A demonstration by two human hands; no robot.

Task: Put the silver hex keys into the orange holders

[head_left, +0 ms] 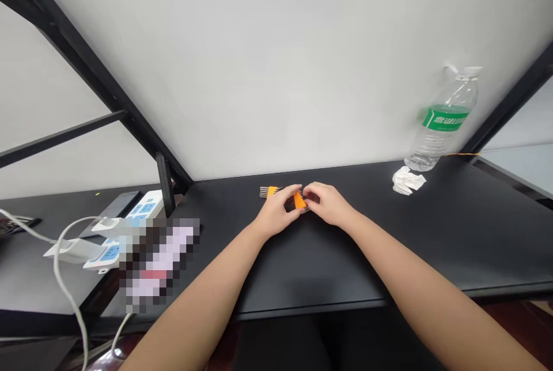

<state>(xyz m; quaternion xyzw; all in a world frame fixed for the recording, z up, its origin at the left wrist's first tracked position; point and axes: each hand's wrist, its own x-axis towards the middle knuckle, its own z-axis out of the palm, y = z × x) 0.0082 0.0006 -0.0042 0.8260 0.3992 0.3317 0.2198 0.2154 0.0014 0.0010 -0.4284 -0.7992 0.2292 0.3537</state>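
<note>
Two bare forearms reach out over a black tabletop. The left hand and right hand close narrowly around an orange-and-black toothed object near the tabletop's far edge. Right of them stand a green-labelled water bottle and crumpled tissue; a white power strip lies left.

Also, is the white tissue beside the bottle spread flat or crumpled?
Crumpled: the white tissue lies in a creased, bunched heap on the black table, near the water bottle.
</note>
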